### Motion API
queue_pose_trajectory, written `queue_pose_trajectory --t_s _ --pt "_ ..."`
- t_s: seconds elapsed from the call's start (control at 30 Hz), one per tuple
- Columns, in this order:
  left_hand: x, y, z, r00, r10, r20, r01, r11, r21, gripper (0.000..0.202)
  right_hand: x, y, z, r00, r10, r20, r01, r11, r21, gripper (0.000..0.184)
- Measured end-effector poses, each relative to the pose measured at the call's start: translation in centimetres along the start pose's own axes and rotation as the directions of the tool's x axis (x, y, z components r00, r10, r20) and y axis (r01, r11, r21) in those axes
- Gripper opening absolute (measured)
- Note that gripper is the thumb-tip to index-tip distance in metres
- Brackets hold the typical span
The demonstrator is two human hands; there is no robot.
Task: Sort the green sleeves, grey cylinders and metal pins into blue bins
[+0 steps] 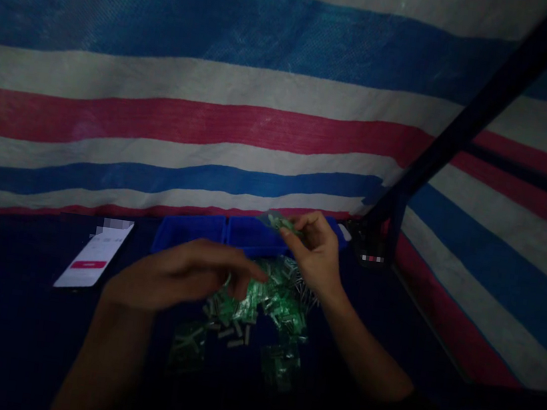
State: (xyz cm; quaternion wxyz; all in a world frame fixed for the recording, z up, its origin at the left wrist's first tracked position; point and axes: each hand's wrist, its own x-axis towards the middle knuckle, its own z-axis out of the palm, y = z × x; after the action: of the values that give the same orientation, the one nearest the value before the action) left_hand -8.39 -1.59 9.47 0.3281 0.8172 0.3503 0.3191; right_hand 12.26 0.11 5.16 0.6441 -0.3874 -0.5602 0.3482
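My right hand (315,247) is raised over the front of the blue bins, its thumb and fingers pinched on a small clear plastic bag (278,222) with pale green bits inside. My left hand (189,268) hovers, slightly blurred, over the left side of a heap of small greenish plastic bags (286,301). Its fingers stretch to the right and nothing shows in them. Small pale cylindrical pieces (237,331) lie loose at the heap's near edge, and thin metal screws or nails (307,290) at its right. Two filled bags, one at the left (187,347) and another at the right (280,364), lie nearer me.
Blue plastic bins (190,226) stand at the back, against striped sheeting (188,123). A phone with a lit screen (95,255) lies on the left. Another dark device (371,248) sits at the back right, beside a dark slanting frame bar (464,133). The light is dim.
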Motion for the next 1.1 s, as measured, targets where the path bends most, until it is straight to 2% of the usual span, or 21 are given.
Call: queue_pose_trajectory --t_s 0.07,0.1,0.13,0.2,0.23,0.3,0.33,0.43,0.5,0.53,0.57,0.6,0.63,0.7,0.77,0.83,0.9,0.93,0.97,1.03,1.1 --pt "1.6 -1.1 0.4 0.993 -0.101 0.063 0.112 0.969 -0.220 0.053 -0.5 -0.1 -0.1 0.974 -0.217 0.070 0.226 0.958 -0.175 0.013" --pt "2.3 -1.7 0.6 0.984 -0.177 0.018 0.174 0.938 -0.298 0.055 -0.7 0.0 -0.2 0.937 -0.314 0.155 0.345 0.905 -0.248 0.013" --pt "2.9 -2.1 0.7 0.973 -0.228 0.030 0.223 0.902 -0.369 0.056 -0.8 0.1 -0.3 0.886 -0.388 0.255 0.454 0.837 -0.305 0.015" --pt "3.5 -2.6 0.7 0.956 -0.293 0.010 0.271 0.868 -0.416 0.046 -1.0 0.5 -0.4 0.786 -0.457 0.417 0.605 0.707 -0.366 0.019" --pt "3.6 -2.6 0.7 0.953 -0.302 -0.002 0.275 0.869 -0.412 0.038 -1.0 0.7 -0.3 0.756 -0.465 0.461 0.642 0.665 -0.382 0.021" --pt "3.5 -2.4 0.4 0.951 -0.301 -0.064 0.258 0.894 -0.367 0.024 -1.0 1.1 -0.1 0.750 -0.462 0.473 0.653 0.629 -0.422 0.022" --pt "3.4 -2.3 0.3 0.950 -0.293 -0.103 0.244 0.909 -0.339 0.020 -1.0 1.1 0.2 0.773 -0.450 0.448 0.630 0.632 -0.452 0.021" --pt "3.1 -2.2 0.1 0.935 -0.231 -0.268 0.178 0.961 -0.210 0.015 -0.8 0.8 0.9 0.883 -0.353 0.310 0.468 0.704 -0.534 0.022" --pt "3.0 -2.2 0.2 0.924 -0.123 -0.363 0.115 0.992 -0.044 0.013 -0.6 0.3 1.2 0.935 -0.242 0.260 0.347 0.785 -0.514 0.029" --pt "2.9 -2.2 0.2 0.928 -0.049 -0.370 0.074 0.996 0.054 0.012 -0.4 0.2 1.3 0.950 -0.171 0.262 0.281 0.836 -0.471 0.026" --pt "2.9 -2.2 0.3 0.939 0.028 -0.342 0.025 0.989 0.148 0.011 -0.3 0.0 1.4 0.959 -0.092 0.269 0.199 0.891 -0.407 0.020" --pt "2.8 -2.1 0.5 0.951 0.101 -0.291 -0.034 0.973 0.228 0.010 -0.1 0.0 1.4 0.962 -0.003 0.274 0.096 0.940 -0.328 0.021" --pt "2.8 -1.9 0.7 0.959 0.166 -0.231 -0.096 0.953 0.287 0.010 0.0 0.0 1.5 0.959 0.085 0.269 -0.019 0.971 -0.239 0.032" --pt "2.9 -1.6 1.0 0.960 0.252 -0.122 -0.198 0.918 0.345 0.011 0.2 0.0 1.6 0.946 0.228 0.232 -0.220 0.974 -0.062 0.044" --pt "2.9 -1.5 1.3 0.962 0.261 -0.074 -0.221 0.911 0.347 0.011 0.1 0.0 1.8 0.942 0.276 0.189 -0.290 0.956 0.049 0.037" --pt "3.0 -1.7 1.4 0.982 0.180 -0.055 -0.158 0.948 0.275 0.011 -0.1 -0.3 1.9 0.968 0.218 0.123 -0.225 0.973 0.042 0.022" --pt "3.0 -2.2 1.3 0.999 0.032 -0.039 -0.028 0.992 0.120 0.018 -0.4 -0.6 2.0 0.997 0.045 0.059 -0.038 0.994 -0.102 0.015" --pt "2.9 -2.5 1.1 0.998 -0.050 -0.047 0.051 0.998 0.033 0.025 -0.7 -0.7 2.0 0.996 -0.077 0.055 0.086 0.976 -0.199 0.018" --pt "2.9 -2.8 1.0 0.989 -0.128 -0.074 0.124 0.991 -0.050 0.034 -0.9 -0.7 2.1 0.976 -0.199 0.083 0.215 0.934 -0.285 0.023" --pt "2.9 -3.3 0.7 0.957 -0.249 -0.150 0.221 0.958 -0.184 0.051 -1.3 -0.4 2.1 0.902 -0.383 0.199 0.431 0.819 -0.379 0.030" --pt "2.9 -3.4 0.4 0.942 -0.291 -0.168 0.247 0.938 -0.244 0.048 -1.5 0.1 2.2 0.843 -0.450 0.295 0.536 0.751 -0.385 0.036"
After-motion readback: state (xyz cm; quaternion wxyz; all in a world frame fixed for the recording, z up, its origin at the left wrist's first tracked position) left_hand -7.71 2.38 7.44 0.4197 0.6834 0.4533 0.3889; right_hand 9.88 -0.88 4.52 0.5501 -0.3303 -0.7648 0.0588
